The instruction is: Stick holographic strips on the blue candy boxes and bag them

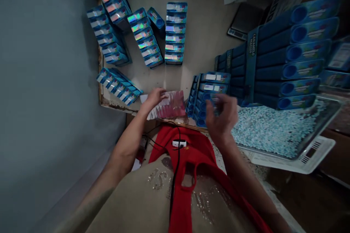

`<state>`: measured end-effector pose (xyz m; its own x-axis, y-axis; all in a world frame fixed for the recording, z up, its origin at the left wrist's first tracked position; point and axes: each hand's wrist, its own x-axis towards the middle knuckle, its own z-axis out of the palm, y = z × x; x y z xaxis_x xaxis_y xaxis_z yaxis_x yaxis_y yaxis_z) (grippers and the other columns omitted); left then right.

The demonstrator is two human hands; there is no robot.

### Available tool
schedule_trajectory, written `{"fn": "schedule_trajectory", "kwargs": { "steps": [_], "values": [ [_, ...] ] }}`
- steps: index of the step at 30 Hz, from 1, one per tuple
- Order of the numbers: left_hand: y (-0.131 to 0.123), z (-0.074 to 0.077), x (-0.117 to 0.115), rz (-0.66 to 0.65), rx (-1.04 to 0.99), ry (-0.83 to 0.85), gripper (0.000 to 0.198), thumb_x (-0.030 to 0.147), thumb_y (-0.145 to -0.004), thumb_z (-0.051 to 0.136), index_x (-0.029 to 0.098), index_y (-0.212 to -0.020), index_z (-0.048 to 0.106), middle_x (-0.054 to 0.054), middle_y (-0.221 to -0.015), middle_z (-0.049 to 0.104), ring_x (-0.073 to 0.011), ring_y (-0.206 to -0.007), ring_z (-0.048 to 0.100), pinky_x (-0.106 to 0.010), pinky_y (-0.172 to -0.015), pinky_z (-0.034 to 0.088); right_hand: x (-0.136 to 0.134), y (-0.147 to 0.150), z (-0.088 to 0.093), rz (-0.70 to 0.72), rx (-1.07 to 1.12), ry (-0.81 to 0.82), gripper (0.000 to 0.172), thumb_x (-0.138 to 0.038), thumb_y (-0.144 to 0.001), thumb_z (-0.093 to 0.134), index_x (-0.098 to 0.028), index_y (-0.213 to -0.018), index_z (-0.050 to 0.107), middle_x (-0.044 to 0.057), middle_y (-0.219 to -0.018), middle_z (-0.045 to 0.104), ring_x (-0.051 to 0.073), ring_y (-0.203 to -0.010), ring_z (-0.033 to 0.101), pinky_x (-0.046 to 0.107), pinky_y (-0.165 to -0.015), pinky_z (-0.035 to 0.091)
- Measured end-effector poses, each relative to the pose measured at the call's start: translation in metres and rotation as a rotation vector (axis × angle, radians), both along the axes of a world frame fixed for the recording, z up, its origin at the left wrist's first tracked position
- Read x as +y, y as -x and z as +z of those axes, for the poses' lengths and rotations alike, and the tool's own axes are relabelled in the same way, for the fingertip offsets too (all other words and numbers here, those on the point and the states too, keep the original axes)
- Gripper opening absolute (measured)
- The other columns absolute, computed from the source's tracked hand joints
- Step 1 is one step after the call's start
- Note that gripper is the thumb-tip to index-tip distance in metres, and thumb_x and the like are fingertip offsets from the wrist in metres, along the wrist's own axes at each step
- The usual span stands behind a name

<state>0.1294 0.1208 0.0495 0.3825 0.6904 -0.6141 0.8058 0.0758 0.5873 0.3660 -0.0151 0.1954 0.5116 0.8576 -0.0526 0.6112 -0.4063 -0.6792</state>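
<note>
My left hand [156,96] is closed on a sticker sheet [175,103], pale and torn-looking on its left part and shiny pink on the right. The sheet lies at the table's near edge. My right hand [222,116] is raised over a bundle of slim blue boxes [205,96], its thumb and curled fingers apart. It is slightly blurred, and I see nothing between the fingers. White and silvery stickers [213,77] show on the far boxes of that bundle; the nearer ones show bare round blue marks.
Several rows of stickered blue boxes [175,38] stand at the back and left. At right, banded blue boxes [284,54] are stacked beside a clear tray of pale blue pieces [273,127]. A dark scale [243,20] sits behind. A wall [49,62] borders the left.
</note>
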Motion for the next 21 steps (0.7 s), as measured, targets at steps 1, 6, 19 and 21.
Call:
{"fn": "schedule_trajectory", "kwargs": {
  "steps": [1, 6, 19, 21],
  "values": [
    [0.005, 0.001, -0.002, -0.028, 0.004, 0.039, 0.015, 0.028, -0.079, 0.084, 0.017, -0.084, 0.076, -0.009, -0.087, 0.071, -0.0252, -0.087, 0.062, -0.031, -0.078, 0.04, -0.003, 0.009, -0.001, 0.105, 0.038, 0.006, 0.02, -0.041, -0.101, 0.059, -0.027, -0.112, 0.068, 0.007, -0.097, 0.067, 0.026, -0.091, 0.065, 0.041, -0.087, 0.054],
    [0.007, 0.025, -0.011, -0.119, -0.016, 0.019, 0.016, 0.033, -0.086, 0.07, 0.02, -0.08, 0.077, -0.008, -0.074, 0.071, -0.0211, -0.07, 0.057, -0.03, -0.065, 0.033, 0.004, 0.062, -0.03, 0.493, 0.062, 0.204, 0.04, -0.017, -0.101, 0.046, -0.017, -0.136, 0.066, 0.016, -0.135, 0.066, 0.029, -0.121, 0.061, 0.043, -0.108, 0.051],
    [0.04, 0.035, -0.005, 0.136, -0.28, 0.301, 0.025, 0.045, -0.075, 0.071, 0.021, -0.07, 0.076, -0.002, -0.068, 0.069, -0.0168, -0.061, 0.053, -0.028, -0.061, 0.038, 0.003, 0.116, -0.095, 0.701, -0.152, 0.275, 0.058, -0.011, -0.103, 0.036, -0.016, -0.159, 0.051, 0.014, -0.163, 0.051, 0.03, -0.132, 0.056, 0.045, -0.117, 0.042],
    [0.043, 0.032, -0.005, 0.152, -0.262, 0.315, 0.023, 0.042, -0.076, 0.071, 0.021, -0.071, 0.077, -0.002, -0.067, 0.068, -0.0167, -0.059, 0.052, -0.029, -0.059, 0.037, -0.006, 0.115, -0.093, 0.712, -0.15, 0.25, 0.056, -0.01, -0.102, 0.039, -0.017, -0.155, 0.055, 0.014, -0.155, 0.059, 0.029, -0.131, 0.057, 0.044, -0.115, 0.043]
  ]
}}
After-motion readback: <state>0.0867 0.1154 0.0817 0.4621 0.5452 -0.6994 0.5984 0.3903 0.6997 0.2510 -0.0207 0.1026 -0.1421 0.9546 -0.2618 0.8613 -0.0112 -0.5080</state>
